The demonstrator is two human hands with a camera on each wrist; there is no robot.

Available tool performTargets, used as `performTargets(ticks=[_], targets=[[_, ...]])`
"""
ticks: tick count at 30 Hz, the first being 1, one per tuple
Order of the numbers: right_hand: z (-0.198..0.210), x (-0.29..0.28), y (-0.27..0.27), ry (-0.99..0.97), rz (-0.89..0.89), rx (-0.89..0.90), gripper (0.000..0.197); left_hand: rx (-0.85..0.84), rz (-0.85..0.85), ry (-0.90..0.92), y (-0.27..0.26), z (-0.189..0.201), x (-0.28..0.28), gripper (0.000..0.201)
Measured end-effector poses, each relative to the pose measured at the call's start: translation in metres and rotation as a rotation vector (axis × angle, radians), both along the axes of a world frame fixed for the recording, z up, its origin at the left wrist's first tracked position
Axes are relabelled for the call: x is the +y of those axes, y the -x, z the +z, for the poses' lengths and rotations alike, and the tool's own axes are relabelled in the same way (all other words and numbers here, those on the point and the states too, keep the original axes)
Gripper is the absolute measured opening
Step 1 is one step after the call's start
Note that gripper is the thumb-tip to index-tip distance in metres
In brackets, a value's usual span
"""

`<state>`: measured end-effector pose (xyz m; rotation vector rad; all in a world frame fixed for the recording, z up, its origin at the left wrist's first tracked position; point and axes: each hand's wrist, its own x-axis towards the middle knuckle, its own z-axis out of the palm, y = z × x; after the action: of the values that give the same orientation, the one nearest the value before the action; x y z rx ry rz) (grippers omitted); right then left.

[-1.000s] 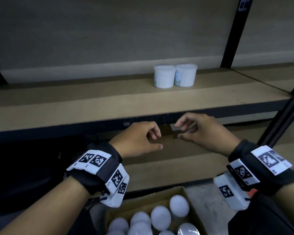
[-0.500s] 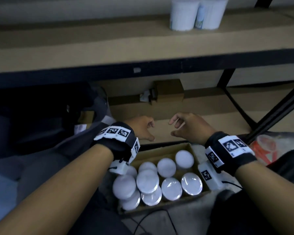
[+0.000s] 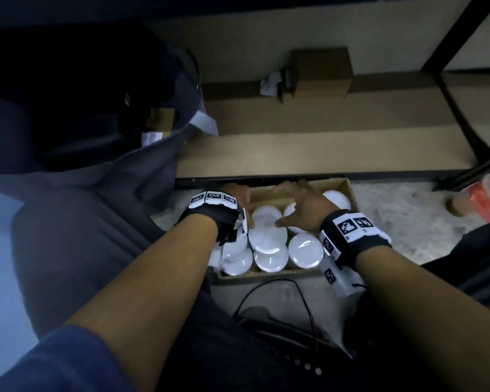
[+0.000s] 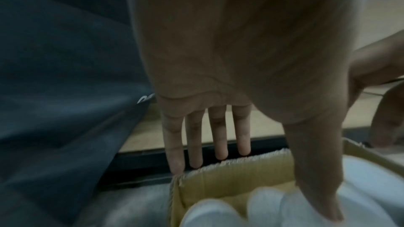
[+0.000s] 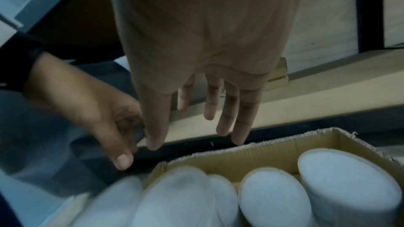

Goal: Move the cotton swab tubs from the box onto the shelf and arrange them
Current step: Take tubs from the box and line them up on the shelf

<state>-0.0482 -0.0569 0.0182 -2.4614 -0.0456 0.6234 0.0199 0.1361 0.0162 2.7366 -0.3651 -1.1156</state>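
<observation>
Both hands spread, holding nothing: left hand (image 3: pixel 239 198) and right hand (image 3: pixel 303 205) hover directly over upright tubs (image 3: pixel 268 239) in box (image 3: pixel 348 190), lids up, both equally near

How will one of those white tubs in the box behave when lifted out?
Probably stiff: each tub looks like a rigid plastic cylinder with a glossy lid, perhaps slippery. Packed tightly in the box, it may drag against neighbours. Laid sideways, its round wall would likely roll.

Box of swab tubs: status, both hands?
Left hand open, fingers straight at the box rim. Right hand open, spread over the tubs. No tub gripped yet. Nothing in the way.
</observation>
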Motion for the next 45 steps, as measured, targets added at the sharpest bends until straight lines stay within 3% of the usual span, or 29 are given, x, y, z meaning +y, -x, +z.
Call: performTargets(ticks=[4, 8, 14, 33, 38, 45], targets=[[-0.017, 0.020, 0.007, 0.103, 0.124, 0.047, 0.089, -0.036, -0.003, -0.041, 0.020, -0.009, 0.014, 0.066], [-0.035, 0.036, 0.016, 0.191, 0.204, 0.062, 0.097, -0.049, 0.012, -0.085, 0.036, -0.033, 0.027, 0.077], [-0.051, 0.038, 0.019, 0.247, 0.203, 0.047, 0.104, -0.028, -0.003, -0.111, 0.038, -0.044, 0.024, 0.078], [-0.062, 0.039, 0.019, 0.251, 0.221, 0.051, 0.105, -0.027, 0.046, -0.052, 0.043, -0.065, 0.020, 0.076], [-0.055, 0.037, 0.017, 0.274, 0.213, 0.068, 0.103, -0.020, 0.030, -0.023, 0.039, -0.057, 0.016, 0.070], [-0.033, 0.018, 0.009, 0.292, 0.139, 0.050, 0.095, -0.077, -0.025, 0.089, 0.025, -0.037, 0.004, 0.081]])
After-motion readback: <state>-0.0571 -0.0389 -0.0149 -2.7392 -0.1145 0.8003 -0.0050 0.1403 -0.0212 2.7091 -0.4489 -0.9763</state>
